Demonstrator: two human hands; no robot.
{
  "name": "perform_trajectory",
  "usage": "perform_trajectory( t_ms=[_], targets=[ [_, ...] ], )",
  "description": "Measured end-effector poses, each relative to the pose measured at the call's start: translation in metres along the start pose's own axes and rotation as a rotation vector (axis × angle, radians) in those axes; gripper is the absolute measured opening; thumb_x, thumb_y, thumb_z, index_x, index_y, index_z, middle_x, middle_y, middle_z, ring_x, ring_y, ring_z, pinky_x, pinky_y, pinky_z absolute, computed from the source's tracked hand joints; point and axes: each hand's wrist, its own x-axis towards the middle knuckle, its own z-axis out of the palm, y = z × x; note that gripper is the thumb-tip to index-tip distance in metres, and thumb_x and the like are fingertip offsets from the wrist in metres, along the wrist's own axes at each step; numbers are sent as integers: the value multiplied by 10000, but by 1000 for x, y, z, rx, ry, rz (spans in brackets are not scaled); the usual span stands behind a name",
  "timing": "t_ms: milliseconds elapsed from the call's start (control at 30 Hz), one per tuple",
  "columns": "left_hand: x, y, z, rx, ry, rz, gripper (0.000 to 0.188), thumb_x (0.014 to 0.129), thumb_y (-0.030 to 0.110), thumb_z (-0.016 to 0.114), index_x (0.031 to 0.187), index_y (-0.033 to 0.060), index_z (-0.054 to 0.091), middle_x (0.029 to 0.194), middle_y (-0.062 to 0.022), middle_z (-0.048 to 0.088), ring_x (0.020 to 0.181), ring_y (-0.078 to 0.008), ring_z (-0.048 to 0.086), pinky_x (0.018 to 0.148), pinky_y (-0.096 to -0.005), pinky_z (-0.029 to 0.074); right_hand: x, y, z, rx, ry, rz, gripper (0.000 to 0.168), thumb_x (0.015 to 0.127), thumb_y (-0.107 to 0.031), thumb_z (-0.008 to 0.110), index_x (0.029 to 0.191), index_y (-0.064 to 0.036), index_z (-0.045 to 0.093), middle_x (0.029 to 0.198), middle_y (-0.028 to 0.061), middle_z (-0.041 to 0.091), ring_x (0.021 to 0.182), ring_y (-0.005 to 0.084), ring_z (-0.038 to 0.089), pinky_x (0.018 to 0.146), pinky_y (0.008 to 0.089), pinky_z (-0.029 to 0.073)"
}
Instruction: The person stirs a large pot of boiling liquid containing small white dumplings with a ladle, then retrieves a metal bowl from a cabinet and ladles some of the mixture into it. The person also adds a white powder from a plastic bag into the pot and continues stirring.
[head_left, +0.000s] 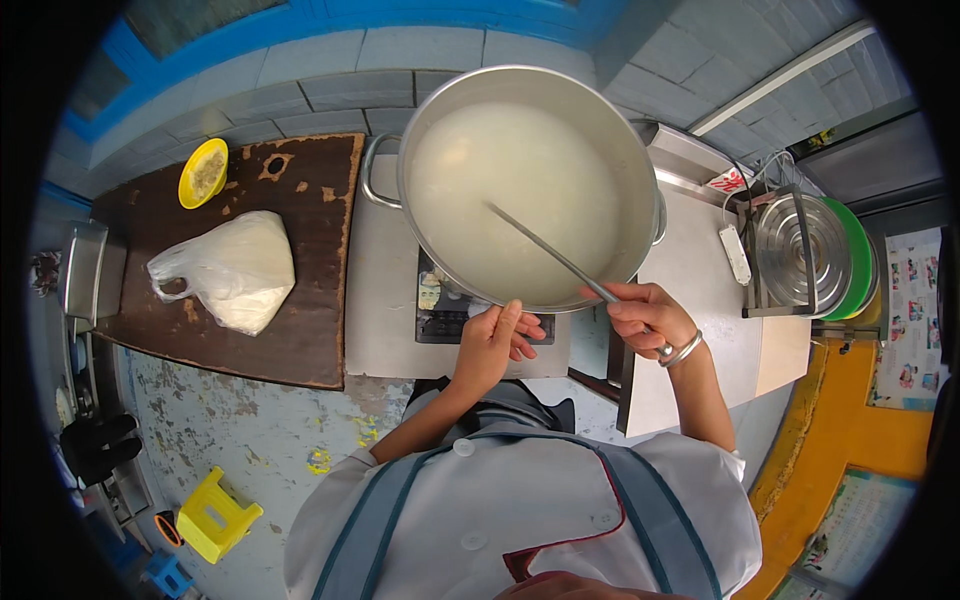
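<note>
A large metal pot (641, 225) with side handles stands in front of me, holding a cloudy whitish liquid (510, 172). My right hand (649, 319), with a bracelet at the wrist, grips the metal handle of a long-handled utensil (551, 250) near the pot's right front rim. The utensil's far end is hidden in the liquid. At the near rim, my left hand (501, 334) is held with the thumb up and fingers loosely spread, with nothing in it; whether it touches the rim I cannot tell. Part of a black cooker (442, 322) shows under the pot.
On the worn brown table at left (322, 300) lie a knotted white plastic bag (251, 274), a yellow bowl with pale contents (204, 176) and a metal container (94, 270). Right: a power strip (735, 255) and stacked round metal lids (802, 255) in a rack. A yellow stool (214, 517) stands on the floor.
</note>
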Motion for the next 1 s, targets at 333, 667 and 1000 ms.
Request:
perform_trajectory(
  t_ms=[333, 667, 1000],
  targets=[
    [0, 1, 1, 27, 7, 15, 442, 952, 343, 368, 889, -45, 571, 764, -127, 648, 529, -136, 589, 470, -220, 441, -21, 15, -4, -18, -12, -111, 378, 849, 11, 494, 1223, 51, 465, 538, -49, 304, 405, 17, 218, 313, 165, 171],
    [0, 0, 3, 28, 23, 30, 457, 948, 360, 371, 873, -49, 563, 772, -140, 649, 535, -156, 604, 467, -228, 453, -20, -11, 2, -619, 239, -263, 349, 793, -52, 538, 1138, -12, 571, 494, -2, 445, 338, 59, 401, 320, 224, 288],
    [1, -3, 3, 21, 37, 42, 447, 947, 357, 377, 871, -33, 582, 750, -110, 649, 511, -126, 587, 457, -209, 436, 35, -44, -9, -2402, 672, -604, 373, 754, -67, 528, 1114, 7, 467, 613, 133, 611, 576, 292, 629, 524, 359, 504]
  ],
)
